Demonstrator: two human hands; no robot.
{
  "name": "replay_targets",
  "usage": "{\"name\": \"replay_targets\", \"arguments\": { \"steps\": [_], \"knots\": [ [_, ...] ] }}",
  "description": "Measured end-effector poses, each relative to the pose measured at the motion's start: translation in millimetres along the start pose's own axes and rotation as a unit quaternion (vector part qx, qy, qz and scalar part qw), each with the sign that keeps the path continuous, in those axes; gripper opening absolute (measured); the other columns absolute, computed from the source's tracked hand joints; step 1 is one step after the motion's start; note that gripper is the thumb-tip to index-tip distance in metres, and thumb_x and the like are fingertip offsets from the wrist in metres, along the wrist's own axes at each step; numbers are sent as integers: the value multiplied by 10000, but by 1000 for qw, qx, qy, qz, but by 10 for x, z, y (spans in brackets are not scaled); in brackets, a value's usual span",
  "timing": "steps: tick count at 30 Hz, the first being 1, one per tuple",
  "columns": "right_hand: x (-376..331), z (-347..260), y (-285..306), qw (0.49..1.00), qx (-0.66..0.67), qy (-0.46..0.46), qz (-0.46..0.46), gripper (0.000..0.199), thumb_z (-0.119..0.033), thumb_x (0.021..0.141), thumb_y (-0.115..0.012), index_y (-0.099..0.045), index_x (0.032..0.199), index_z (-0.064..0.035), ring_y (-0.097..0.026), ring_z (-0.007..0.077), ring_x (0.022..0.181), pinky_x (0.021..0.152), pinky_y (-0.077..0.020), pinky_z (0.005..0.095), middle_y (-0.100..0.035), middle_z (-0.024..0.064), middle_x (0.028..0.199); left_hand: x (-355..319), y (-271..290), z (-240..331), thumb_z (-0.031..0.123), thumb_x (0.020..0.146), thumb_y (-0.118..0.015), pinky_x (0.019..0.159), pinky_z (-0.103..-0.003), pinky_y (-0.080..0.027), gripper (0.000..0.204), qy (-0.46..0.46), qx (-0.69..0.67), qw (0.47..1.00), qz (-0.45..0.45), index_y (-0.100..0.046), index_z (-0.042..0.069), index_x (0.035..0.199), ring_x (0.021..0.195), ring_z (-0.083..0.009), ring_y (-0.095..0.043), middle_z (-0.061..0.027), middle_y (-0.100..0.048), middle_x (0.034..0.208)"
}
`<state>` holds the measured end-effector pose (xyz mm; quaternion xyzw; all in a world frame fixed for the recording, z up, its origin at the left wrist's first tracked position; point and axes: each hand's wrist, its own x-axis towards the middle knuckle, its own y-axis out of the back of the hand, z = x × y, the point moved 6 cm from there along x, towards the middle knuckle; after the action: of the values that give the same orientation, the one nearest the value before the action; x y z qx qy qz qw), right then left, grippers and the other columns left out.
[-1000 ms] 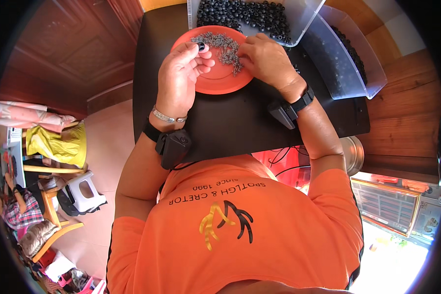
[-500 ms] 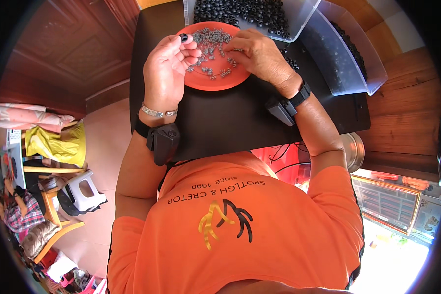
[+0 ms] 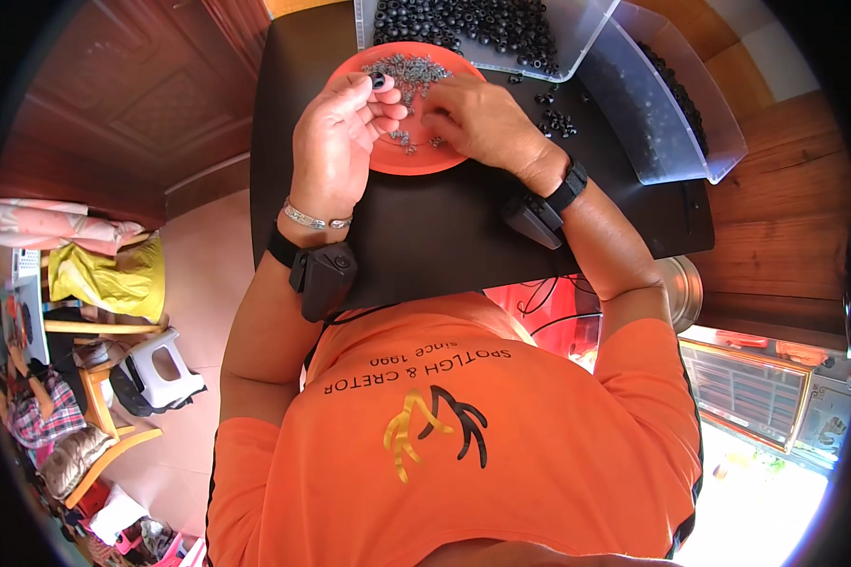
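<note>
My left hand (image 3: 340,132) is raised over the left side of a round red-orange plate (image 3: 411,163). Between its thumb and forefinger sits a small black round part with a hole (image 3: 378,81), while the other fingers curl loosely. Small silvery metal springs (image 3: 402,71) lie scattered across the plate. Over the plate's right side is my right hand (image 3: 492,123), back upward and fingers bent together toward the springs. Its fingertips are partly hidden, so whatever they pinch cannot be made out.
A clear plastic bin (image 3: 577,57) of black round parts stands behind the plate. Another clear bin (image 3: 662,142) with dark parts is at the right. Several loose black parts (image 3: 558,123) lie on the dark table (image 3: 425,236). A grey-white stool (image 3: 165,369) stands on the floor, left.
My left hand has shifted slightly right with the black part. My right hand has moved a little left and down over the plate, uncovering loose black parts on the table.
</note>
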<state>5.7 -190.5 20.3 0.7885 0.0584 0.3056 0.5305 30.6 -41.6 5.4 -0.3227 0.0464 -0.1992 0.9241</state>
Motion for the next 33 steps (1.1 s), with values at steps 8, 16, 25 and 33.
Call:
{"name": "replay_targets", "arguments": {
  "steps": [8,16,25,33],
  "knots": [
    [2,299,76,866,468,-174,25,175,-198,940,-560,-613,962,-32,-542,76,780,740,-459,230,-606,-13,864,-43,-122,-233,179,917,-495,757,-299,-460,187,94,-41,992,-76,-588,21,952,815,-201,-600,-85,-617,910],
    [15,68,200,804,581,-101,74,156,-176,915,-590,-631,971,-37,-585,96,838,763,-484,254,-627,27,916,-95,-214,-285,166,917,-490,759,-294,-461,158,99,-50,988,-104,-572,34,945,812,-195,-600,-84,-618,912],
    [-22,-71,129,795,597,-93,62,106,-110,898,-604,-640,948,-24,-561,79,774,713,-481,225,-621,25,900,-97,-239,-302,185,912,-492,765,-287,-454,184,100,-35,988,-111,-590,34,952,828,-177,-592,-72,-619,914],
    [-50,-217,287,920,339,36,191,111,-64,831,-672,-654,925,-8,-614,172,850,749,-508,284,-646,80,922,-111,-185,-385,182,930,-470,781,-299,-451,167,129,-101,982,-96,-589,68,963,847,-159,-573,-41,-605,917]
  ]
}}
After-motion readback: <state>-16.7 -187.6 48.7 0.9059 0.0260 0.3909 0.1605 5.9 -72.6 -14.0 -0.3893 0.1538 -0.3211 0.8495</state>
